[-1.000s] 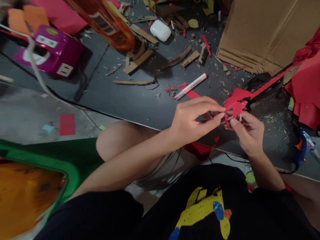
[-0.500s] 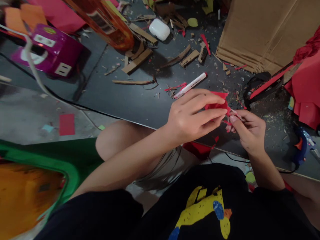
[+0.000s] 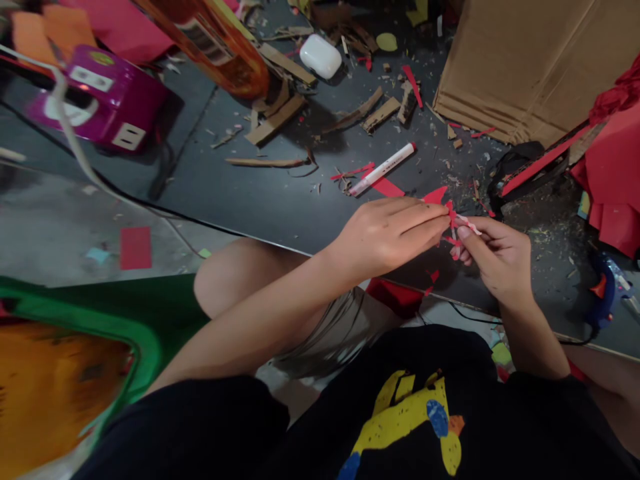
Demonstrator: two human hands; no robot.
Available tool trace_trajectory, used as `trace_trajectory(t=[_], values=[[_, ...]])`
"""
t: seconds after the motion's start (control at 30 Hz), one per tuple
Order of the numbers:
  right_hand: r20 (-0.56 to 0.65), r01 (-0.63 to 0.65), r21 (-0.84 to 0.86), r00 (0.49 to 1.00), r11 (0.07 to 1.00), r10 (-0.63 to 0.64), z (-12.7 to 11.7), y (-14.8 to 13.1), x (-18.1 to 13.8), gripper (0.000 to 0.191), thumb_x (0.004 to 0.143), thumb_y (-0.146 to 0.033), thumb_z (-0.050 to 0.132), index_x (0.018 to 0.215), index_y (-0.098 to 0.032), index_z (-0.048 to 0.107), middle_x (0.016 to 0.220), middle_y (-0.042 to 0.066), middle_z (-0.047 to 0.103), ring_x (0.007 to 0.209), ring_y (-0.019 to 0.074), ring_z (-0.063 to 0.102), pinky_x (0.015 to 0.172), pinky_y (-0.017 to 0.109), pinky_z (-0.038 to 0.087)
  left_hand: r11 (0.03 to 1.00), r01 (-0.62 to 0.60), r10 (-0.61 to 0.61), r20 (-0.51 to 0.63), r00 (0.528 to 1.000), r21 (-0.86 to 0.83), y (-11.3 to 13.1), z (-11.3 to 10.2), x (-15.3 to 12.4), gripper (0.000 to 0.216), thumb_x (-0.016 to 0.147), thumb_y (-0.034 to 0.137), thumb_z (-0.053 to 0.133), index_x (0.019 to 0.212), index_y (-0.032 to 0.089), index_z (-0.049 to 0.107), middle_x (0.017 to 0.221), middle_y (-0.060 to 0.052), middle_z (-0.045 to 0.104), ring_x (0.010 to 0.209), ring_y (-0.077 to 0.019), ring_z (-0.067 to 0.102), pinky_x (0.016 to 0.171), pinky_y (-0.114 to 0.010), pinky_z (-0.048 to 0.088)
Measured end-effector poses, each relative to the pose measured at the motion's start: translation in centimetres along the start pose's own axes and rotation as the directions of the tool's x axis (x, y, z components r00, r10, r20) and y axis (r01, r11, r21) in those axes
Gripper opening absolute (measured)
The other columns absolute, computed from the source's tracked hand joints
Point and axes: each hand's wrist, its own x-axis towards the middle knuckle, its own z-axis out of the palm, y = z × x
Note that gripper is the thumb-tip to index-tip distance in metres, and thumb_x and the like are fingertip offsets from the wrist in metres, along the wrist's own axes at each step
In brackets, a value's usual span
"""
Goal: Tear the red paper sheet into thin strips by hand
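Note:
My left hand (image 3: 387, 235) has its fingers pressed together on a piece of red paper (image 3: 436, 195), part of which sticks up beyond the knuckles. Close by on the right, my right hand (image 3: 496, 257) pinches a thin red-and-white strip (image 3: 471, 225) between thumb and fingers. Small red scraps hang between the two sets of fingertips, and how they join is too small to make out. Behind my left hand lies a white marker (image 3: 387, 167) with a red end. A flat red paper piece (image 3: 389, 187) shows beside the marker.
Cardboard scraps (image 3: 276, 120) litter the dark table around a white earbud case (image 3: 321, 57). Farther left stand an amber bottle (image 3: 220, 50) and a purple power socket block (image 3: 107, 100). A cardboard sheet (image 3: 540, 67) lies at the back right, a blue glue gun (image 3: 605, 290) at the right edge.
My left hand has flattened and its fingers have closed together over the red paper, which bulged between them before. The red piece beside the marker now shows. My right hand has hardly moved.

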Motion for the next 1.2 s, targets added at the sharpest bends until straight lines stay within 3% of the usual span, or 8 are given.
trace_trajectory(t=[0.13,0.3,0.53,0.6,0.83,1.03,1.2], values=[[-0.014,0.022,-0.025,1.0,0.999,-0.022,0.0,0.1,0.0,0.01,0.08,-0.025,0.067,0.086,-0.02,0.074,0.055,-0.005,0.065,0.044,0.0059,0.058,0.042,0.016,0.049,0.997,0.04,-0.039,0.019,0.999,-0.073,-0.1,0.1,0.0,0.007,0.09,0.014,0.059,0.093,0.011,0.065,0.09,-0.004,0.075,0.075,-0.0121,0.071,0.071,-0.022,0.059],[-0.024,0.076,-0.007,0.997,0.997,-0.076,0.2,0.1,-0.2,0.009,0.08,-0.021,0.067,0.085,-0.022,0.074,0.055,-0.006,0.066,0.044,0.0074,0.06,0.041,0.017,0.05,0.935,0.188,-0.191,0.021,0.981,-0.302,0.2,-0.2,0.4,0.01,0.088,0.011,0.058,0.087,0.013,0.068,0.09,-0.005,0.075,0.079,-0.0105,0.071,0.074,-0.019,0.058],[-0.025,0.108,-0.012,0.994,0.994,-0.108,0.2,-0.2,-0.2,0.007,0.08,-0.02,0.066,0.084,-0.022,0.072,0.055,-0.007,0.066,0.043,0.007,0.059,0.041,0.017,0.05,0.765,0.432,-0.439,0.104,0.892,-0.477,0.6,-0.6,1.0,0.013,0.086,0.014,0.061,0.079,0.017,0.071,0.084,-0.001,0.075,0.074,-0.0098,0.071,0.069,-0.018,0.057],[-0.015,0.108,0.004,0.994,0.994,-0.108,0.2,-0.3,-0.2,0.007,0.081,-0.019,0.066,0.084,-0.022,0.072,0.055,-0.007,0.066,0.044,0.0067,0.059,0.042,0.017,0.05,0.769,0.44,-0.455,0.087,0.886,-0.464,0.7,-0.6,1.0,0.012,0.086,0.014,0.061,0.079,0.018,0.071,0.084,-0.001,0.076,0.075,-0.0103,0.071,0.07,-0.019,0.058],[-0.036,0.15,-0.028,0.988,0.988,-0.151,0.4,-0.7,-0.1,0.003,0.08,-0.022,0.068,0.078,-0.02,0.07,0.06,-0.006,0.069,0.047,0.0056,0.062,0.046,0.015,0.052,0.872,0.311,-0.334,0.006,0.943,-0.378,1.3,-0.6,0.6,0.004,0.083,0.015,0.067,0.085,0.015,0.07,0.088,-0.003,0.076,0.08,-0.0094,0.072,0.076,-0.015,0.058],[-0.047,0.254,-0.179,0.963,0.95,-0.266,0.3,0.0,-0.6,0.007,0.082,-0.024,0.068,0.087,-0.022,0.073,0.074,-0.003,0.075,0.059,0.0091,0.068,0.057,0.019,0.057,0.855,0.365,-0.395,-0.007,0.919,-0.368,1.8,-0.5,0.6,0.004,0.083,0.017,0.068,0.081,0.019,0.071,0.088,0.0,0.077,0.077,-0.0098,0.073,0.073,-0.016,0.06],[-0.041,0.375,-0.367,0.908,0.851,-0.418,0.1,0.4,-0.8,0.013,0.082,-0.023,0.068,0.092,-0.027,0.075,0.084,-0.002,0.078,0.067,0.0139,0.072,0.067,0.027,0.062,0.798,0.444,-0.481,0.013,0.876,-0.408,2.2,-0.4,0.7,0.004,0.083,0.019,0.069,0.081,0.02,0.072,0.087,0.0,0.077,0.078,-0.0106,0.074,0.074,-0.017,0.06]])
